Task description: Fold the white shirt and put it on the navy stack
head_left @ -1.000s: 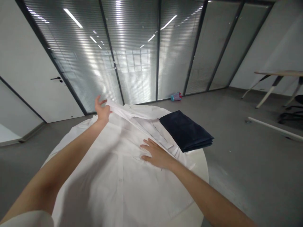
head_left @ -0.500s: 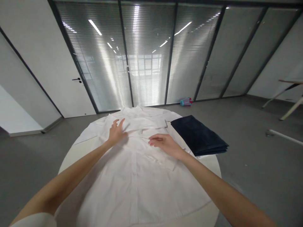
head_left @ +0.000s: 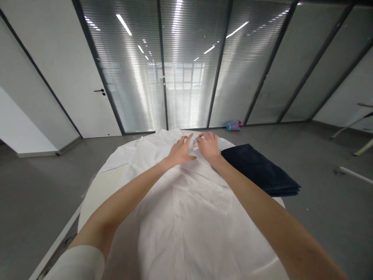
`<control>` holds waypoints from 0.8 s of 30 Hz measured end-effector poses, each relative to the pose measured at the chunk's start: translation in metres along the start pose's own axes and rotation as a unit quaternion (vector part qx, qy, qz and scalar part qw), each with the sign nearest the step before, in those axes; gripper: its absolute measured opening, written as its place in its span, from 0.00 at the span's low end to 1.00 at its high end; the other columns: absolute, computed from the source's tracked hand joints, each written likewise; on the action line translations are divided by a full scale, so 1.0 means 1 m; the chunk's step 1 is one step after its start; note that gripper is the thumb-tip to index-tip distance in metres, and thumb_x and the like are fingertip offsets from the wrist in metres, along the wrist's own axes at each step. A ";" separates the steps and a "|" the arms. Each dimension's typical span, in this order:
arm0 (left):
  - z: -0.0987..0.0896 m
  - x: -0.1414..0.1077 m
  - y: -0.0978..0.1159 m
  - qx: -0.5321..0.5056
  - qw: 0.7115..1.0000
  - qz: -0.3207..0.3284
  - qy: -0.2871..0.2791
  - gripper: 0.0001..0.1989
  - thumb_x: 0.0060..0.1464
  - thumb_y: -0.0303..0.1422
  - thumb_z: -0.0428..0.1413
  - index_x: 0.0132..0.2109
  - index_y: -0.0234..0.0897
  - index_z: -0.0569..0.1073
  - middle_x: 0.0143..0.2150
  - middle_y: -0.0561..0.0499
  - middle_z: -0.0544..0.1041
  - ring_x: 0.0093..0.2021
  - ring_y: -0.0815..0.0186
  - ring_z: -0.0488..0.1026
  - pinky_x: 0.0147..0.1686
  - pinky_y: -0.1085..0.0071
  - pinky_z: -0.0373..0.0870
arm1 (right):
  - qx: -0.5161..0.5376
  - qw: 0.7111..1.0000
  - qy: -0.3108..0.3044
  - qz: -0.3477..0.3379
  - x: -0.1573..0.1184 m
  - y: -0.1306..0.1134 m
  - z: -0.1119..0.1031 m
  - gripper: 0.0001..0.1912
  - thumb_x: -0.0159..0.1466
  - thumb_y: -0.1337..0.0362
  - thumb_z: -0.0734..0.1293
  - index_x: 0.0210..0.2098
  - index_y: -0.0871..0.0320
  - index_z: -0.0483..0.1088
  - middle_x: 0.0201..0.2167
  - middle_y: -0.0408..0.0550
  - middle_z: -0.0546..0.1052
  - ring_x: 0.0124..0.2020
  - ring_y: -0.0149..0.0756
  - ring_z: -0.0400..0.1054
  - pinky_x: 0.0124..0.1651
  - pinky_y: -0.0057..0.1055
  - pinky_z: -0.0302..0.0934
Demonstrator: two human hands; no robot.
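Both hands lie side by side at the collar end of the white shirt [head_left: 186,202]: the left hand [head_left: 180,151] flat with fingers spread, the right hand [head_left: 208,146] curled onto the cloth, whether pinching it I cannot tell. Spread front-up, the shirt covers the round white table [head_left: 93,190], reaching its far edge. Just right, a folded dark cloth [head_left: 262,171] overhangs the rim; grey floor [head_left: 320,217] lies open all around.

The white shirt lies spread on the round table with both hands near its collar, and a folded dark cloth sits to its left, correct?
Not quite: the head view shows the folded dark cloth to the right of the white shirt. The left hand and right hand rest near its collar on the round table.
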State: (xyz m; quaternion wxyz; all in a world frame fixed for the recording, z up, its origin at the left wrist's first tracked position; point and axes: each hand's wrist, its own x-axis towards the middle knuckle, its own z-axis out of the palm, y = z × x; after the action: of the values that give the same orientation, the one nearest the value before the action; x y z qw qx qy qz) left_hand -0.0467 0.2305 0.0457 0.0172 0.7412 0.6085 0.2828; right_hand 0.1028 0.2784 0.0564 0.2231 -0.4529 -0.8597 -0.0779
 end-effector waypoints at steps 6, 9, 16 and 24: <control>-0.047 -0.003 -0.043 -0.341 0.874 -0.151 0.312 0.07 0.54 0.30 0.58 0.41 0.36 0.74 0.42 0.46 0.79 0.47 0.57 0.78 0.49 0.61 0.75 | 0.115 0.948 0.265 -0.136 0.025 -0.034 -0.038 0.16 0.71 0.65 0.59 0.53 0.53 0.73 0.57 0.54 0.70 0.61 0.50 0.58 0.62 0.51 0.48; -0.091 -0.047 -0.083 -0.478 0.736 -0.222 0.425 0.10 0.49 0.31 0.61 0.39 0.38 0.71 0.40 0.50 0.78 0.41 0.62 0.78 0.39 0.65 0.78 | 0.198 0.967 0.156 0.044 0.041 -0.017 -0.013 0.16 0.68 0.65 0.60 0.54 0.55 0.70 0.47 0.54 0.75 0.53 0.47 0.67 0.57 0.46 0.57; -0.154 -0.192 -0.172 -0.440 0.611 -0.375 0.541 0.11 0.41 0.21 0.56 0.31 0.41 0.69 0.26 0.64 0.76 0.29 0.74 0.74 0.30 0.75 0.78 | 0.237 0.921 -0.125 0.282 0.057 0.008 0.080 0.16 0.65 0.63 0.64 0.50 0.64 0.70 0.36 0.56 0.79 0.36 0.42 0.75 0.41 0.35 0.66; -0.116 -0.264 -0.188 -0.464 0.665 -0.413 0.415 0.08 0.38 0.27 0.60 0.29 0.45 0.75 0.32 0.57 0.82 0.38 0.62 0.80 0.29 0.72 0.81 | 0.247 0.919 -0.132 0.277 0.074 -0.020 0.108 0.19 0.63 0.49 0.68 0.41 0.60 0.76 0.45 0.60 0.80 0.51 0.50 0.73 0.52 0.39 0.66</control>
State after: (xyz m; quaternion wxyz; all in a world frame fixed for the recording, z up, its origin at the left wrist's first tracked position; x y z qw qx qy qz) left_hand -0.2914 0.0013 -0.0320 0.2198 0.1169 0.5866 0.7707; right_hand 0.0166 0.3586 -0.0048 0.2249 -0.6099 -0.7131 0.2625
